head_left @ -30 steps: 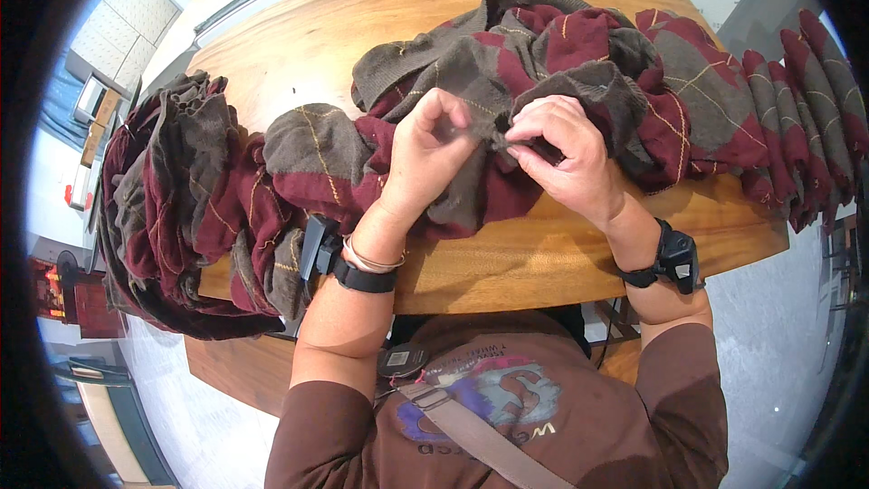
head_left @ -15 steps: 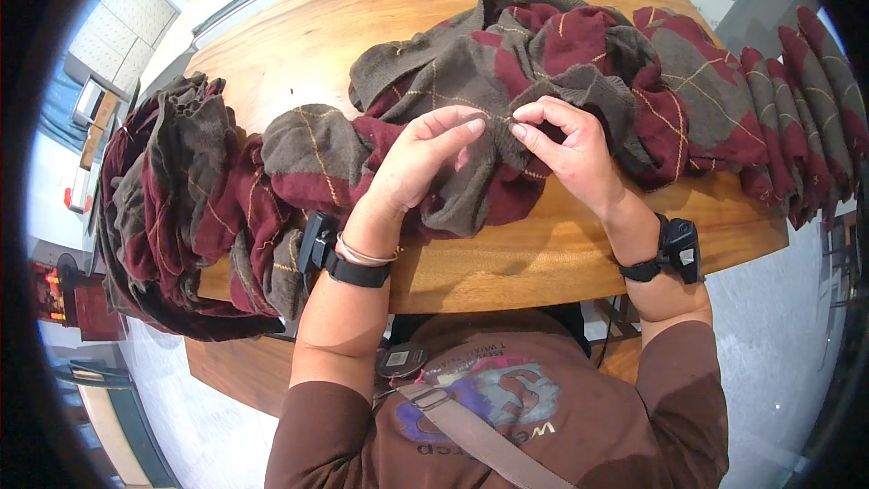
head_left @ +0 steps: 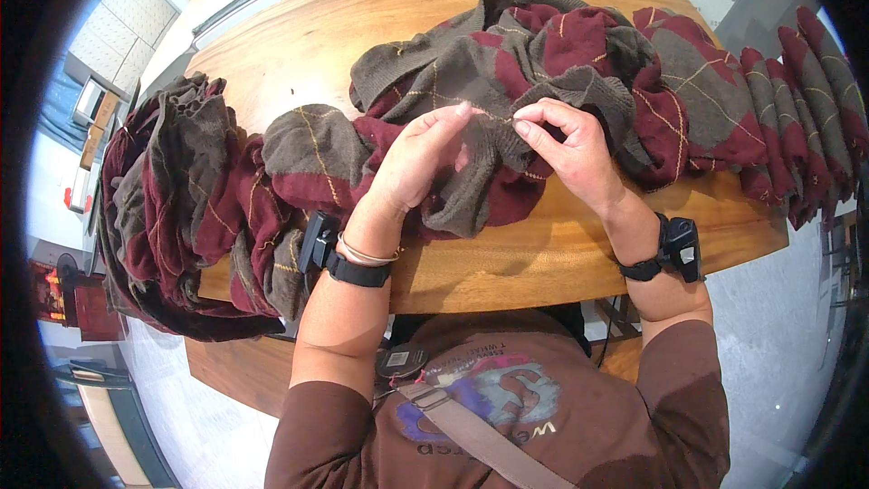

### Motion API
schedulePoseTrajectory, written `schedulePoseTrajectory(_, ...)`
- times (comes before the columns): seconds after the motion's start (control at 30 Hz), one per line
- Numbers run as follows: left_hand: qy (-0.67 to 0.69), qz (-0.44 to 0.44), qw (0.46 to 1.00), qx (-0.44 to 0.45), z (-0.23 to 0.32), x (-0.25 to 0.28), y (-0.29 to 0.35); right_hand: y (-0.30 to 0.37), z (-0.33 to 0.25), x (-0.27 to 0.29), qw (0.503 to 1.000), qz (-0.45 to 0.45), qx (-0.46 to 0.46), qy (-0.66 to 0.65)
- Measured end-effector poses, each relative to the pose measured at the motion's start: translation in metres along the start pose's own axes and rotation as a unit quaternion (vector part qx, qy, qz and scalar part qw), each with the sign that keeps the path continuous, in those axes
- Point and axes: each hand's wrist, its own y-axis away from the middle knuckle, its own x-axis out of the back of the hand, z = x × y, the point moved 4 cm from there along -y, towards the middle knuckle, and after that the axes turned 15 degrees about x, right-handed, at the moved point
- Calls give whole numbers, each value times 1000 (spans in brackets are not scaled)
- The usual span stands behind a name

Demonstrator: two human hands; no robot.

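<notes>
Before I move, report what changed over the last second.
The left hand has uncurled, its thumb now stretched forward and rightward. On the right hand, thumb and forefinger have shifted slightly forward, pinching the bunched argyle knitwear. The argyle heap at left, folded argyle pieces at right and wooden table stayed put.
</notes>
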Motion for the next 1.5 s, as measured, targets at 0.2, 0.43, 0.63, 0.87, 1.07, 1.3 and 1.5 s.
schedulePoseTrajectory(0.2, -22, 20, 999, -12, 4, 2, 1, 0, 1, 0, 1000, 2, -3, -4)
schedulePoseTrajectory(0.43, 17, -9, 1000, -3, 6, 4, 1, 1, 3, 1, 1000, 13, 6, -7)
schedulePoseTrajectory(0.63, 13, -35, 999, -12, 9, 2, 3, 1, 6, 3, 999, 27, -22, -34)
schedulePoseTrajectory(0.87, 6, -6, 1000, 9, 7, 4, 3, 2, 7, 4, 996, 29, -48, -66)
schedulePoseTrajectory(1.07, -10, 5, 1000, 11, 4, 4, 2, 2, 6, 3, 996, 25, -50, -67)
schedulePoseTrajectory(1.3, -62, 20, 998, 7, 2, 2, 4, 3, 6, 1, 998, 20, -36, -55)
schedulePoseTrajectory(1.5, -61, 35, 998, 7, 3, 2, 3, 1, 6, 1, 999, 10, -29, -37)
